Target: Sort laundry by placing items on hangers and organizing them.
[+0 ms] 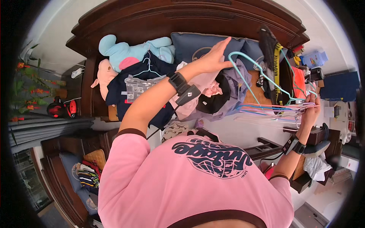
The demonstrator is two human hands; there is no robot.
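Observation:
My left hand [212,58] is spread, palm down, over the clothes, its thumb beside the rounded end of a light teal hanger [263,74]; whether they touch is unclear. At the right, my right hand [311,109] grips a bundle of thin plastic hangers [273,109] in pink, blue and white. Near that hand, a black garment with yellow lettered trim [276,74] hangs by a green hanger. Below my left forearm lie a navy shirt [125,82] with a hanger on it and a grey patterned garment [142,88]. Pink, black and lavender clothes [236,82] are heaped beside them.
The dark wooden bench [185,17] holds a blue plush toy [128,52], a pink plush toy [105,77] and blue cushions [185,45]. Folded clothes [88,176] lie on another wooden seat at lower left. A blue box [339,85] and a plastic container [315,59] stand at right.

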